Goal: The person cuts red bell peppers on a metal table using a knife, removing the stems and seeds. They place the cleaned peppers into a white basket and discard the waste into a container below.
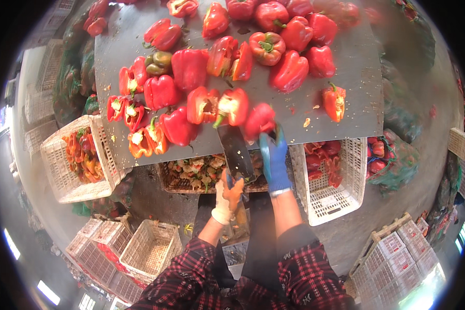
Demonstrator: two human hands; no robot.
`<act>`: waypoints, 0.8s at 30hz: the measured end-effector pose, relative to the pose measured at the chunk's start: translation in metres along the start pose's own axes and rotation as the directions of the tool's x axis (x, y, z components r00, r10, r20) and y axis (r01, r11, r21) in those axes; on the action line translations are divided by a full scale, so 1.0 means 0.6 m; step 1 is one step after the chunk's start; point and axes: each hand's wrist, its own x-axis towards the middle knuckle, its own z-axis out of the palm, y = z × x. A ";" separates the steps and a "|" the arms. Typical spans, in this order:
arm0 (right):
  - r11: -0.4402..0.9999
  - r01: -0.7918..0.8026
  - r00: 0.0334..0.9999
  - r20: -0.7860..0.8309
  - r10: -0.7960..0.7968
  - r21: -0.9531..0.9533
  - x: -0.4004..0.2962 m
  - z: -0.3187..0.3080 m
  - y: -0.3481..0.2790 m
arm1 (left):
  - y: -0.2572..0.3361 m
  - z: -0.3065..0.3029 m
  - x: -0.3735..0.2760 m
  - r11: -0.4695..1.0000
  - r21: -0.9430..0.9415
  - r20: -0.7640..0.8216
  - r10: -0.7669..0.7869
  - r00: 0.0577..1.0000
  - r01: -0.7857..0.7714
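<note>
My left hand [228,195], in a pale, orange-stained glove, grips the handle of a wide-bladed knife [236,153]. Its dark blade reaches over the near edge of the metal table [356,112], seeds stuck to it. A blue glove covers my right hand [275,162], whose fingers hold a blurred red bell pepper [259,121] at that edge. Just left of this pepper lie a cut half [233,106] showing its pale core and stem, and another opened half [202,105]. Whole red peppers [190,69] and more halves [141,142] lie further left.
Below the table edge, a crate [195,172] holds cut-out cores and scraps. White crates with pepper pieces stand at the left [77,190] and right [333,205]. A green net sack of peppers [397,162] rests at the right. Stacked crates [391,263] stand behind on both sides.
</note>
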 end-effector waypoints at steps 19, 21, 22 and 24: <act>0.469 0.360 0.842 0.064 -0.536 -0.806 0.251 -0.028 -0.147 | 0.061 -0.046 0.003 0.996 0.065 0.172 0.043 0.984 -0.055; 0.492 0.364 0.862 0.086 -0.500 -0.791 0.223 -0.044 -0.135 | 0.069 -0.036 0.029 0.986 0.139 0.153 0.071 0.986 -0.093; 0.495 0.350 0.869 0.078 -0.489 -0.795 0.214 -0.060 -0.125 | 0.085 -0.025 0.046 0.976 0.171 0.150 0.106 0.983 -0.132; 0.503 0.384 0.838 0.065 -0.541 -0.774 0.193 -0.087 -0.103 | 0.119 -0.006 0.075 0.939 0.285 0.223 0.130 0.966 -0.192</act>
